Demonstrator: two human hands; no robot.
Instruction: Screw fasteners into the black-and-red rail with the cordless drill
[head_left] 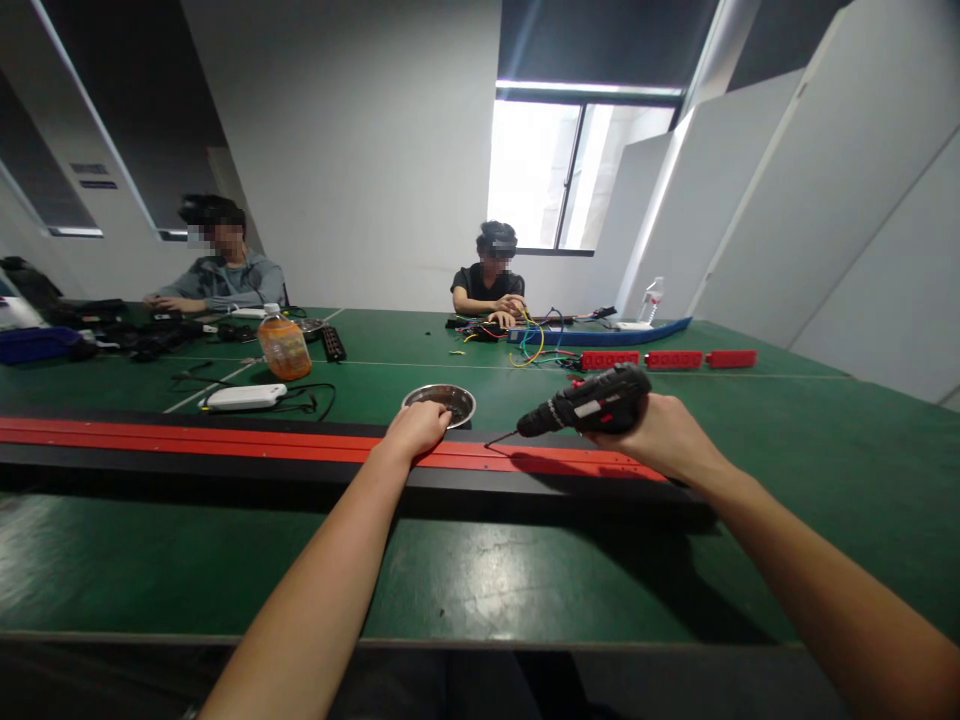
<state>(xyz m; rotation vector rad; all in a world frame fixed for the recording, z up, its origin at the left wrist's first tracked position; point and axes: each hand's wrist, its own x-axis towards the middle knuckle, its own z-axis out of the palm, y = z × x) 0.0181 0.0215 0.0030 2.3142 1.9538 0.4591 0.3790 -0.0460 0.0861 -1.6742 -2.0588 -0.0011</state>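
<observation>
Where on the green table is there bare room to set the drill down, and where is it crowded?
Bare: the table strip between its near edge and the red rail, and the stretch right of the right hand, which holds the drill. Crowded: around the bottle and the wires.

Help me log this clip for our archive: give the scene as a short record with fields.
left hand: over the red strip, fingertips by the metal bowl
right hand: grips the electric screwdriver, bit pointing left above the strip
surface: green table
nearby: orange-filled bottle, white device
others: person in grey, person in black, both seated across the table
</observation>
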